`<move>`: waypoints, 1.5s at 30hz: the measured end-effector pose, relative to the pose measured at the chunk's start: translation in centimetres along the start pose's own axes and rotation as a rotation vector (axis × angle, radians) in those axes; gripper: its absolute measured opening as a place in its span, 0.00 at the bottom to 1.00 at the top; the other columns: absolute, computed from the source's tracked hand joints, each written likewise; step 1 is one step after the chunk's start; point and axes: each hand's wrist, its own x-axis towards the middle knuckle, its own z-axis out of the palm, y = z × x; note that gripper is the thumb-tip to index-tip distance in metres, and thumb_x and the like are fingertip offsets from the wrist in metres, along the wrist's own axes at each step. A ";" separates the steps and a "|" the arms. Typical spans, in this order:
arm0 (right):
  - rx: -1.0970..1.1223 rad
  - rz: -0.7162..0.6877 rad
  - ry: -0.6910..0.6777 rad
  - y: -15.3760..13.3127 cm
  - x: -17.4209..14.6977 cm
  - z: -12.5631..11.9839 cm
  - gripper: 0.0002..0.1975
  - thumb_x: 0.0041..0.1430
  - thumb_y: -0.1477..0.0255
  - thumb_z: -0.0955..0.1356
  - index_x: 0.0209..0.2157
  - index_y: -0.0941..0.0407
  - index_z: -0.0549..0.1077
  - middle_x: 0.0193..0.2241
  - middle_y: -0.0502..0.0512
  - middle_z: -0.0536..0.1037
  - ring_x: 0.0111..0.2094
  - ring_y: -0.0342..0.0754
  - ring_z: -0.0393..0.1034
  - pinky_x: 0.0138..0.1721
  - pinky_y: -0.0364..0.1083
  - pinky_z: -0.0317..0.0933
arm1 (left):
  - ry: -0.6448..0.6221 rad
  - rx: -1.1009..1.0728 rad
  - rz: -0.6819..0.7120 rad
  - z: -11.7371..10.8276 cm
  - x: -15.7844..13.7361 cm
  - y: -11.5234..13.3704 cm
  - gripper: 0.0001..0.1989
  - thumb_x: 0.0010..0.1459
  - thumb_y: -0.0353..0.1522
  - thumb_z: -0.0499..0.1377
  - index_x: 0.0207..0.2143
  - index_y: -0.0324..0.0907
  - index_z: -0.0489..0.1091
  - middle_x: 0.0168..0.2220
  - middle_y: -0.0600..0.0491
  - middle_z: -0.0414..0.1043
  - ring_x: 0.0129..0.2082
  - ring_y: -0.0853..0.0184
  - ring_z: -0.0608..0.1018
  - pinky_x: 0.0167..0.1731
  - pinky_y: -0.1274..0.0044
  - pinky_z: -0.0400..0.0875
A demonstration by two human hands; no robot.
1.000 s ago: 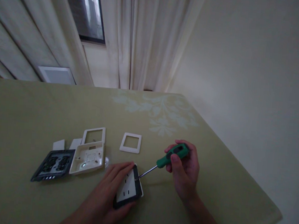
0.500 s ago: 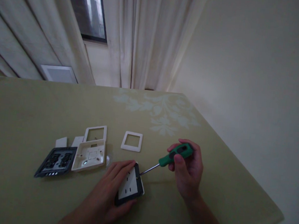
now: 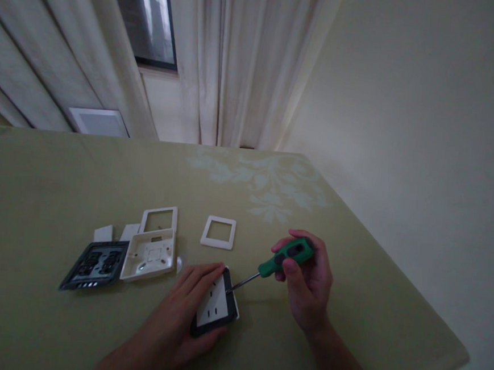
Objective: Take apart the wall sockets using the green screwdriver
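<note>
My left hand [image 3: 188, 311] grips a wall socket [image 3: 215, 308] with a white slotted face and a dark surround, held tilted low over the table, fingers along its far edge and thumb at its near side. In my right hand [image 3: 308, 281] is a screwdriver [image 3: 288, 256] with a green and black handle, my thumb pressing on the grip. Its thin metal shaft slants down to the left, and the tip touches the right edge of the socket's face. A white edge shows below the dark surround. My left hand hides part of the socket.
A white square frame [image 3: 218, 232] lies beyond the socket. To the left are a white back box [image 3: 150, 257], another white frame [image 3: 174, 219], a dark socket part [image 3: 95, 264] and white plates [image 3: 103, 233]. All rest on a pale green tablecloth [image 3: 259, 357]; a wall [image 3: 423, 164] borders the right.
The screwdriver handle and my right hand have shifted slightly left, while the tip stays at the socket's edge. My left hand and the socket are almost still.
</note>
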 end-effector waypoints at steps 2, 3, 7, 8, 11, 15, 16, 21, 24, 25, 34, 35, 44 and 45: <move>-0.033 -0.027 -0.011 -0.2 -0.2 0.0 0.19 0.72 0.59 0.73 0.60 0.48 0.75 0.41 0.55 0.78 0.29 0.44 0.73 0.24 0.41 0.71 | 0.008 0.002 -0.006 0.0 0.0 0.1 0.48 0.61 0.34 0.71 0.77 0.60 0.52 0.73 0.47 0.65 0.70 0.45 0.70 0.68 0.52 0.72; -0.051 -0.044 -0.009 -0.3 -0.3 0.0 0.21 0.72 0.59 0.73 0.63 0.47 0.74 0.42 0.55 0.77 0.31 0.46 0.74 0.25 0.43 0.72 | 0.011 0.003 -0.010 0.0 -0.1 0.2 0.48 0.61 0.34 0.71 0.77 0.60 0.52 0.73 0.47 0.64 0.70 0.44 0.70 0.68 0.52 0.71; -0.088 -0.136 0.012 -0.4 -1.1 -0.1 0.29 0.73 0.62 0.71 0.71 0.43 0.65 0.46 0.59 0.79 0.42 0.55 0.79 0.32 0.50 0.78 | -0.005 -0.004 -0.003 0.0 -0.1 0.7 0.48 0.61 0.33 0.71 0.76 0.60 0.52 0.73 0.47 0.64 0.70 0.44 0.70 0.68 0.52 0.71; -0.084 -0.167 0.013 -0.3 -1.3 -0.1 0.27 0.74 0.63 0.70 0.70 0.43 0.65 0.47 0.60 0.80 0.45 0.56 0.79 0.36 0.53 0.79 | -0.016 -0.006 -0.002 0.0 -0.1 0.9 0.48 0.60 0.33 0.71 0.76 0.61 0.52 0.73 0.47 0.64 0.71 0.45 0.69 0.68 0.52 0.71; -0.082 -0.263 -0.010 -0.3 -1.5 -0.4 0.21 0.75 0.62 0.69 0.65 0.43 0.70 0.50 0.61 0.80 0.47 0.57 0.77 0.41 0.57 0.78 | -0.043 -0.020 0.013 0.3 0.0 1.2 0.49 0.59 0.32 0.71 0.76 0.61 0.52 0.73 0.48 0.64 0.70 0.45 0.69 0.68 0.52 0.72; -0.146 -0.370 0.007 -0.6 -1.0 -0.5 0.26 0.65 0.61 0.79 0.62 0.43 0.75 0.45 0.58 0.76 0.42 0.54 0.73 0.33 0.49 0.75 | -0.088 -0.054 0.084 0.9 -0.1 1.6 0.49 0.56 0.31 0.71 0.75 0.62 0.55 0.73 0.47 0.64 0.68 0.44 0.71 0.65 0.53 0.74; -0.146 -0.381 0.009 -0.8 -0.9 -0.4 0.28 0.64 0.63 0.80 0.63 0.44 0.75 0.44 0.57 0.76 0.42 0.53 0.72 0.32 0.47 0.74 | -0.105 -0.057 0.106 0.9 -0.1 1.7 0.48 0.55 0.31 0.71 0.74 0.61 0.56 0.73 0.47 0.64 0.68 0.45 0.71 0.64 0.54 0.74; 0.035 -0.225 -0.167 -1.9 -1.3 0.0 0.35 0.73 0.67 0.73 0.75 0.45 0.60 0.49 0.60 0.82 0.41 0.50 0.77 0.37 0.47 0.79 | -0.161 -0.052 0.170 0.2 0.1 2.6 0.46 0.56 0.30 0.70 0.73 0.62 0.59 0.73 0.48 0.63 0.67 0.48 0.71 0.64 0.58 0.74; 0.088 -0.199 -0.280 -2.3 -1.6 -0.2 0.29 0.76 0.65 0.70 0.74 0.47 0.63 0.56 0.64 0.80 0.42 0.51 0.79 0.38 0.49 0.80 | -0.197 -0.052 0.151 -0.3 0.2 3.2 0.45 0.57 0.29 0.70 0.72 0.64 0.59 0.73 0.51 0.62 0.68 0.49 0.70 0.65 0.60 0.74; 0.070 -0.221 -0.303 -2.4 -1.6 -0.3 0.28 0.75 0.64 0.70 0.72 0.48 0.67 0.55 0.64 0.79 0.42 0.52 0.78 0.37 0.49 0.80 | -0.208 -0.052 0.139 -0.3 0.3 3.3 0.44 0.57 0.29 0.70 0.72 0.64 0.60 0.73 0.51 0.62 0.68 0.49 0.70 0.66 0.60 0.73; -0.038 -0.118 -0.394 -1.3 -3.5 -1.1 0.34 0.72 0.63 0.72 0.75 0.45 0.63 0.48 0.63 0.83 0.43 0.58 0.81 0.43 0.55 0.80 | -0.161 -0.198 0.062 -0.1 0.2 3.5 0.32 0.61 0.33 0.70 0.66 0.58 0.71 0.72 0.48 0.63 0.69 0.48 0.69 0.67 0.60 0.71; -0.051 -0.081 -0.407 -1.1 -3.9 -1.3 0.33 0.73 0.63 0.70 0.75 0.44 0.62 0.50 0.64 0.82 0.45 0.59 0.81 0.44 0.56 0.80 | -0.159 -0.211 0.051 -0.1 0.2 3.5 0.28 0.63 0.34 0.70 0.64 0.58 0.72 0.72 0.48 0.64 0.69 0.49 0.70 0.67 0.61 0.72; 0.002 -0.233 -0.481 -1.5 -3.3 0.7 0.36 0.65 0.70 0.75 0.71 0.45 0.66 0.44 0.59 0.83 0.38 0.54 0.79 0.41 0.52 0.77 | -0.022 -0.018 0.080 2.0 0.4 3.4 0.14 0.69 0.36 0.64 0.56 0.53 0.78 0.61 0.47 0.76 0.60 0.50 0.76 0.62 0.56 0.71; 0.001 -0.249 -0.485 -1.5 -3.2 1.0 0.36 0.64 0.71 0.75 0.71 0.45 0.67 0.42 0.58 0.84 0.36 0.53 0.79 0.40 0.51 0.76 | -0.008 0.017 0.090 2.5 0.2 3.2 0.17 0.67 0.34 0.64 0.57 0.54 0.78 0.60 0.48 0.78 0.58 0.51 0.77 0.63 0.56 0.70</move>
